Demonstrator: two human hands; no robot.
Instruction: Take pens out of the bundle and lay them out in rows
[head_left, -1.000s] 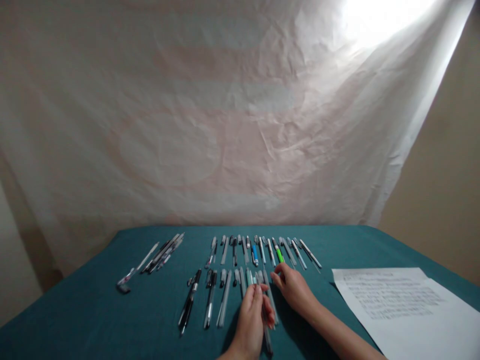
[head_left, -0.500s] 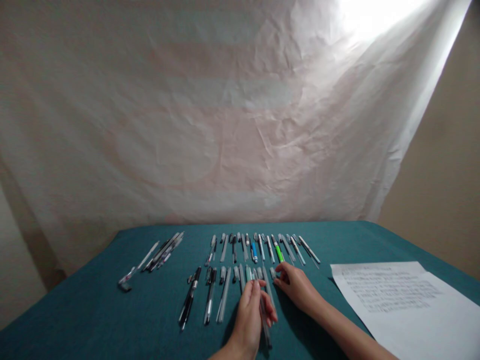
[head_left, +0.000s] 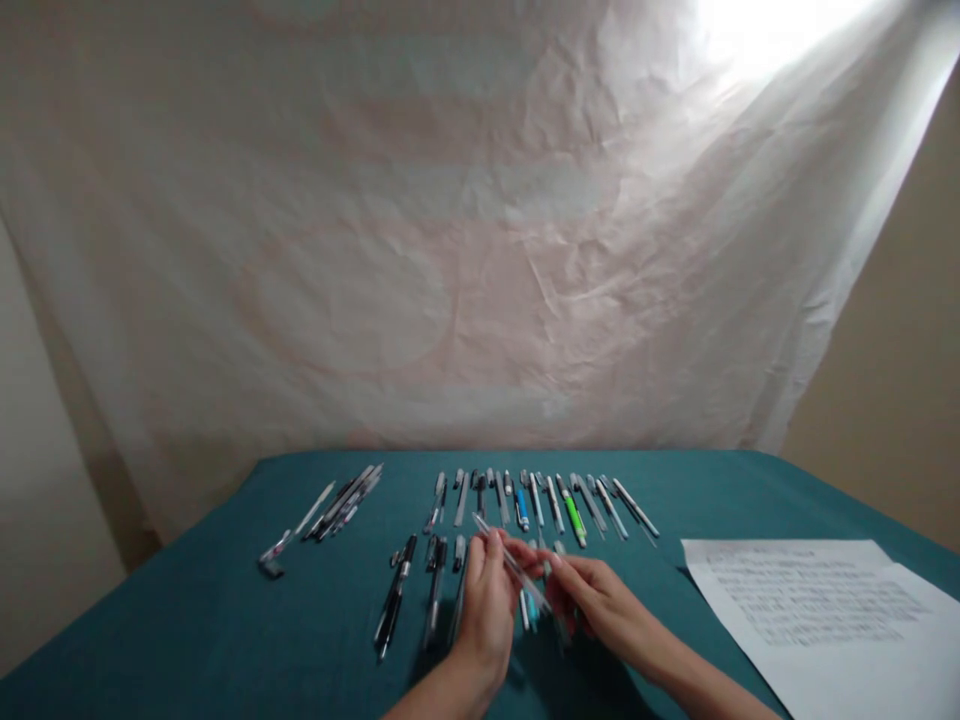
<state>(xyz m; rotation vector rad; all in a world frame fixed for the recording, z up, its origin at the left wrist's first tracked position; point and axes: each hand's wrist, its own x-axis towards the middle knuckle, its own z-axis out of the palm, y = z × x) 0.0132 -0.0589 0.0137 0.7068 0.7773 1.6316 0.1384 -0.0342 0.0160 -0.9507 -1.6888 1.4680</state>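
My left hand [head_left: 484,605] and my right hand [head_left: 600,598] are raised just above the teal table [head_left: 225,640], both closed on one clear pen [head_left: 514,565] that slants between them. Under and around the hands lies the near row of pens [head_left: 427,595], black and clear ones. Behind it runs a far row of pens [head_left: 540,500], with a green pen [head_left: 575,520] and a blue pen [head_left: 521,508] in it.
A small heap of pens [head_left: 341,500] lies at the table's left, with one loose pen [head_left: 274,553] in front of it. A printed white sheet [head_left: 825,620] covers the right of the table. A creased white cloth [head_left: 450,250] hangs behind.
The left hand has lifted a clear pen off the near row. The right hand has come in from the row's right end and taken hold of the same pen.
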